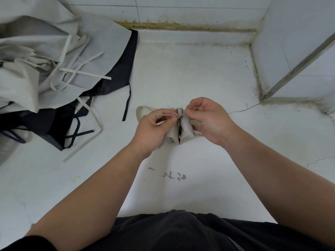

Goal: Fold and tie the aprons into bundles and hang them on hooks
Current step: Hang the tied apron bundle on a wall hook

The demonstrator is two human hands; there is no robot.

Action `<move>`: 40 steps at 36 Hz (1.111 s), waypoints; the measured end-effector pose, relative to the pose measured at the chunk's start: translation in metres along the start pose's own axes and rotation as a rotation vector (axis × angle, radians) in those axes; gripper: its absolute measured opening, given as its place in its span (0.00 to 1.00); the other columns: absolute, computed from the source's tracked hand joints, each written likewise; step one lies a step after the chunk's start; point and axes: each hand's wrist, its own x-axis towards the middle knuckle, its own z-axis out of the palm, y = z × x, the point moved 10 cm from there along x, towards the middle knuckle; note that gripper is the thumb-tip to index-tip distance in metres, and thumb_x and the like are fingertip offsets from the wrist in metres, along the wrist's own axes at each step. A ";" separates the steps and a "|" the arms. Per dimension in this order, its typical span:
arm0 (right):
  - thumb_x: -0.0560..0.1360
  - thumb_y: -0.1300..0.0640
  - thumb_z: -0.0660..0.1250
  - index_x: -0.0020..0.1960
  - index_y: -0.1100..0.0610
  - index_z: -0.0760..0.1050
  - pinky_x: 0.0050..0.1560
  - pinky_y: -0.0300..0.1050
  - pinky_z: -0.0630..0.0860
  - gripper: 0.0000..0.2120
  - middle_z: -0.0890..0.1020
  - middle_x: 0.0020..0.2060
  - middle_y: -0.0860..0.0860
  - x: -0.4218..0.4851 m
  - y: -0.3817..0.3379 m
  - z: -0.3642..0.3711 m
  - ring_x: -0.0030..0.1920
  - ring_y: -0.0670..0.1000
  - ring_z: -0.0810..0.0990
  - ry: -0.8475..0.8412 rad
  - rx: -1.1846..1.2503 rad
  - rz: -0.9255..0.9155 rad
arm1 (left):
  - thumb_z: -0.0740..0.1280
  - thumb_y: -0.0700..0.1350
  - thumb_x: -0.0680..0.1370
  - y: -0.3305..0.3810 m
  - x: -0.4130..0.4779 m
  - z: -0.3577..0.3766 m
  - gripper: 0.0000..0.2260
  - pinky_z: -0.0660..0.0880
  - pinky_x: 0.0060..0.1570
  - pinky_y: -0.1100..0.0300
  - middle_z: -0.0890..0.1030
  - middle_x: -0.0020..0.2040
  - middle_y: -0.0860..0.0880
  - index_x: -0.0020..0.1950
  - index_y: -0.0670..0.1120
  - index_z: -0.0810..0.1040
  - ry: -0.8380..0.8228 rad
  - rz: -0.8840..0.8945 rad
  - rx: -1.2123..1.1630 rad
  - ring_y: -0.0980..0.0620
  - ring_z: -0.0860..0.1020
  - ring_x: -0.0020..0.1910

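White counter (208, 84) bears illegible, perhaps handwritten, dark marks (175, 175).

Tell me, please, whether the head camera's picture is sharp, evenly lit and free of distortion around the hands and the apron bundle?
Head view: light is soft and even, with no glare and only faint shadows. The left hand, right hand and beige apron bundle are reasonably sharp. Wide-angle distortion bows the wall edges and stretches the forearms towards the lower corners. The pile of aprons looks slightly softer at the left edge.
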 end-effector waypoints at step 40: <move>0.81 0.58 0.56 0.46 0.56 0.70 0.48 0.49 0.76 0.06 0.76 0.41 0.51 -0.009 -0.004 -0.004 0.42 0.50 0.74 0.174 -0.599 -0.191 | 0.67 0.37 0.78 -0.008 -0.014 -0.009 0.08 0.74 0.44 0.71 0.83 0.39 0.59 0.42 0.46 0.82 0.140 -0.059 -0.060 0.65 0.79 0.40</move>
